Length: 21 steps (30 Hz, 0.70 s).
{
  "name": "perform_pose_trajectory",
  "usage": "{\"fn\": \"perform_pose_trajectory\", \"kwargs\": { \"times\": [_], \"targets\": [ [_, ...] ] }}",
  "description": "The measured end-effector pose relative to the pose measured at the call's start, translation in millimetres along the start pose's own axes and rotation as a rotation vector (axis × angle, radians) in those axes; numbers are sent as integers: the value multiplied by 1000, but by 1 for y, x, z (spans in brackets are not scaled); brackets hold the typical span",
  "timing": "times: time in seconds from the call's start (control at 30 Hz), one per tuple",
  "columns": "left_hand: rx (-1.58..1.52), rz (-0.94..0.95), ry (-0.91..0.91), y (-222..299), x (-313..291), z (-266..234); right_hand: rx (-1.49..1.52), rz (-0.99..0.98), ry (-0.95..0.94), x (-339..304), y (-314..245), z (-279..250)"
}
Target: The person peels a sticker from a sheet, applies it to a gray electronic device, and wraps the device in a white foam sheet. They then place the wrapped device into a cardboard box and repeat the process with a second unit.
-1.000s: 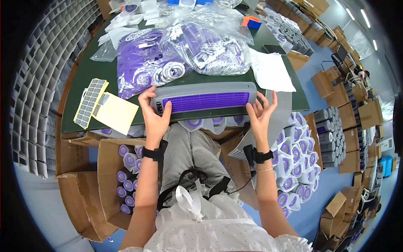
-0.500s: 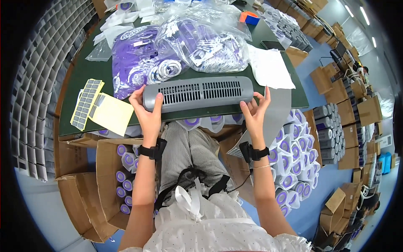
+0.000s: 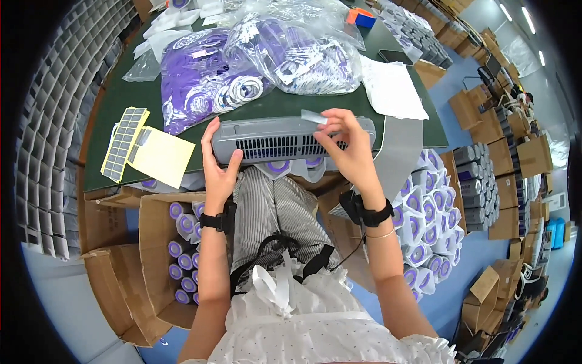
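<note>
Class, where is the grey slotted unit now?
Near the head view's centre, the grey slotted unit is by the near edge of the green table, left end in the left hand, plastic bags beyond.

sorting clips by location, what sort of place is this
Probably an assembly or packing workshop: a grey vented housing is in hand at a green worktable bearing plastic bags of purple and white parts, and an open carton holds purple-ended cylinders.

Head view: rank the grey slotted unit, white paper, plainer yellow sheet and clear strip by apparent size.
1. Grey slotted unit
2. White paper, plainer yellow sheet: too alike to rank
3. Clear strip
</note>
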<state>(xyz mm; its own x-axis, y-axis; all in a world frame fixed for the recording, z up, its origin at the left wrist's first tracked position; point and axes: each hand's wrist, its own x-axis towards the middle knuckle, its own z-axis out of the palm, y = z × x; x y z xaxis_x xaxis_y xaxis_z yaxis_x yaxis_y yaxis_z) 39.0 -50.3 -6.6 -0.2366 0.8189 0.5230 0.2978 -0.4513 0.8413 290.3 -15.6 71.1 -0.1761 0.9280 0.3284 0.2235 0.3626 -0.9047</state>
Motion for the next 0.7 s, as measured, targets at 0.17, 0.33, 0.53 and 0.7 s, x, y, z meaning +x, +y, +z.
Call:
{"fn": "perform_pose_trajectory", "kwargs": {
  "times": [0.17, 0.33, 0.53, 0.7],
  "targets": [
    [-31, -9, 3, -2, 0, -1, -91, -1, -99, 16, 1, 2],
    [-13, 8, -6, -2, 2, 0, -72, 44, -171, 23, 4, -2],
    [-25, -4, 6, -3, 0, -1, 56, 84, -174, 26, 4, -4],
    [-5, 1, 0, -1, 1, -1, 104, -24, -45, 29, 8, 0]
  ]
}}
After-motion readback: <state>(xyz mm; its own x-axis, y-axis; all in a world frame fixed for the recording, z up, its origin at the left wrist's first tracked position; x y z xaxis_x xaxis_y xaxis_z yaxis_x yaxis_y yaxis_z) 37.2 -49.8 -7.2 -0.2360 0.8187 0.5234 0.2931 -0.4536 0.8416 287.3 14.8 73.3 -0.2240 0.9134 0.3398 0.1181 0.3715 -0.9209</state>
